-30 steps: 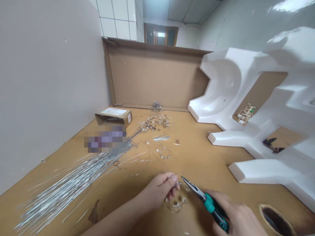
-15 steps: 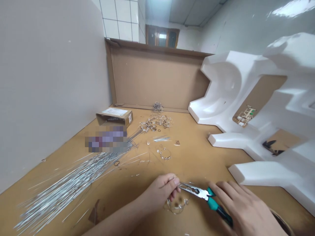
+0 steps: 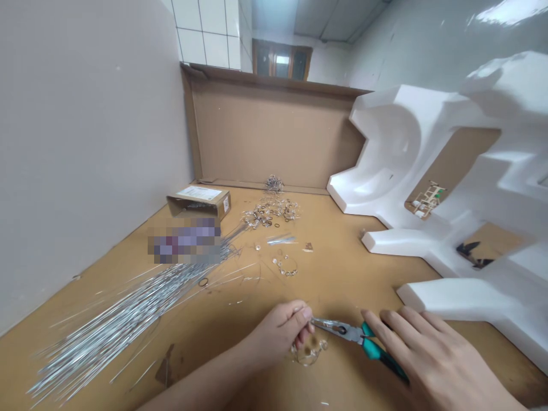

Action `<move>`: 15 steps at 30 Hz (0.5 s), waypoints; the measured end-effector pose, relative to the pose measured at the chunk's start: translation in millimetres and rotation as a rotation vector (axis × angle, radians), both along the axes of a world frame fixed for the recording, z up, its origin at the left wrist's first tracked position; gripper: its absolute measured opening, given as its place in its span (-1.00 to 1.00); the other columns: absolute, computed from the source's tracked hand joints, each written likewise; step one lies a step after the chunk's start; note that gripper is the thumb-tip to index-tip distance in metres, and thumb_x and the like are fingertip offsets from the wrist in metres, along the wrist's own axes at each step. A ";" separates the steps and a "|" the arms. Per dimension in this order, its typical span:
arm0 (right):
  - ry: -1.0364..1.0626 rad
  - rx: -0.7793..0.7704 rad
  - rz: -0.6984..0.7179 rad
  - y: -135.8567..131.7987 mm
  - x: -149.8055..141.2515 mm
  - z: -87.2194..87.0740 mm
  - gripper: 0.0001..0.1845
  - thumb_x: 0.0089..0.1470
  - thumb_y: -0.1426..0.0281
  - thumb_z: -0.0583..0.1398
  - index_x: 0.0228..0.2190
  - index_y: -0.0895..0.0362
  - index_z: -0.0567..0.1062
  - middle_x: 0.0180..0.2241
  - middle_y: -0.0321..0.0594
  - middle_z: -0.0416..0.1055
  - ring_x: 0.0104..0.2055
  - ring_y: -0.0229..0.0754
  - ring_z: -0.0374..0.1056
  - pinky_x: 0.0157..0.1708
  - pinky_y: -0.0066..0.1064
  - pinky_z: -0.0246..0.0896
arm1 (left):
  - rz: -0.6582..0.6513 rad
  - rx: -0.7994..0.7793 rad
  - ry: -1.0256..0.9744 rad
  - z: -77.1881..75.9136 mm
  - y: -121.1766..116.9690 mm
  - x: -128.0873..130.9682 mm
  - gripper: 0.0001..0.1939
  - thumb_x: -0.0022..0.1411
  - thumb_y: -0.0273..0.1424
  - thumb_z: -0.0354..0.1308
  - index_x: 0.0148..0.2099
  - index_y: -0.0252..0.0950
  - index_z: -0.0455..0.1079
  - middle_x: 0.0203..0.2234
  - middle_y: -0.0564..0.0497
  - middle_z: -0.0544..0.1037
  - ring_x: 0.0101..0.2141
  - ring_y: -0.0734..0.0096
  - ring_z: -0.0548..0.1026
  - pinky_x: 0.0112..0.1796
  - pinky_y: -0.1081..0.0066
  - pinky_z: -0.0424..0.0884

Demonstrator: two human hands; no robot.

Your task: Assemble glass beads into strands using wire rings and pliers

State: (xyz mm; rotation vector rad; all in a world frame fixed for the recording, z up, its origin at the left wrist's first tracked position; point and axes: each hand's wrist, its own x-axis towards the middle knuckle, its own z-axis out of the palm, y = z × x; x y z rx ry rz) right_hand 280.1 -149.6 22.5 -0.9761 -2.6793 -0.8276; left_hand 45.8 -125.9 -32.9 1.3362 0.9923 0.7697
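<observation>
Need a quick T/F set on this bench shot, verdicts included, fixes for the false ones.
1. The right hand holds pliers. True.
2. Their tips point away from the other hand. False: they reach the left hand.
3. A beaded loop shows below the left hand. True.
4. The wires lie right of both hands. False: the wires lie to their left.
5. White foam stands on the right. True.
6. The box sits on the foam. False: the box sits on the table.

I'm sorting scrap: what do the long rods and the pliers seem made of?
Long rods: probably shiny bare metal, from silvery glints.
Pliers: likely polished steel, from the grey sheen; green and black handles, smooth, perhaps plastic or rubber, from their colour.
</observation>
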 end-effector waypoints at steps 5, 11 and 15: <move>-0.022 0.015 0.023 1.5 0.1 3.8 -0.44 -0.27 0.64 -0.04 -0.14 0.12 0.32 -0.40 -0.22 0.39 -0.39 -0.11 0.26 -0.43 -0.28 0.15 | 0.011 -0.010 -0.015 -1.0 -1.4 0.5 -0.60 0.11 -0.09 -0.12 -0.48 -0.34 0.21 -0.68 0.13 0.25 -0.65 0.58 0.21 -0.56 0.54 0.16; -0.037 0.003 0.047 3.7 -4.4 12.2 -0.39 -0.36 0.64 -0.04 -0.16 0.15 0.31 -0.39 -0.19 0.43 -0.44 -0.13 0.27 -0.49 -0.34 0.16 | 0.008 0.000 -0.032 -1.7 -1.9 1.0 -0.59 0.11 -0.07 -0.11 -0.48 -0.33 0.22 -0.69 0.14 0.25 -0.66 0.58 0.21 -0.56 0.54 0.15; -0.030 -0.009 0.069 2.8 -7.8 19.2 -0.41 -0.40 0.64 -0.04 -0.20 0.19 0.32 -0.45 -0.17 0.44 -0.52 -0.16 0.26 -0.54 -0.36 0.17 | 0.011 0.014 -0.034 -0.5 -3.2 1.4 -0.60 0.12 -0.09 -0.11 -0.48 -0.34 0.23 -0.69 0.13 0.25 -0.65 0.58 0.21 -0.55 0.54 0.15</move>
